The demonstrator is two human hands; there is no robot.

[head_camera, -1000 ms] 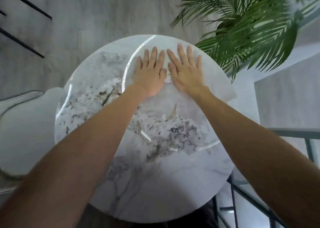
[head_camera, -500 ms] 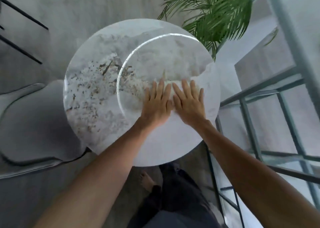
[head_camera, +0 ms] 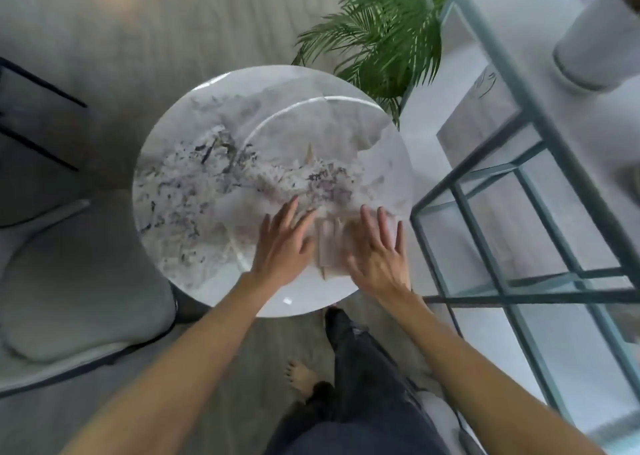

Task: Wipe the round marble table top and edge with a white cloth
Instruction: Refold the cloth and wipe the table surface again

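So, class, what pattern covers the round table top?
Pale marble with dark grey speckled veining, head view.

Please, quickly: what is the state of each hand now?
Left hand: open, fingers spread flat on the marble table, holding nothing.
Right hand: open, flat on the table, holding nothing; motion-blurred.

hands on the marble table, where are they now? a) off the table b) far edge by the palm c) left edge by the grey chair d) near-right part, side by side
d: the left hand and the right hand lie flat, side by side, on the near-right part of the round marble table.
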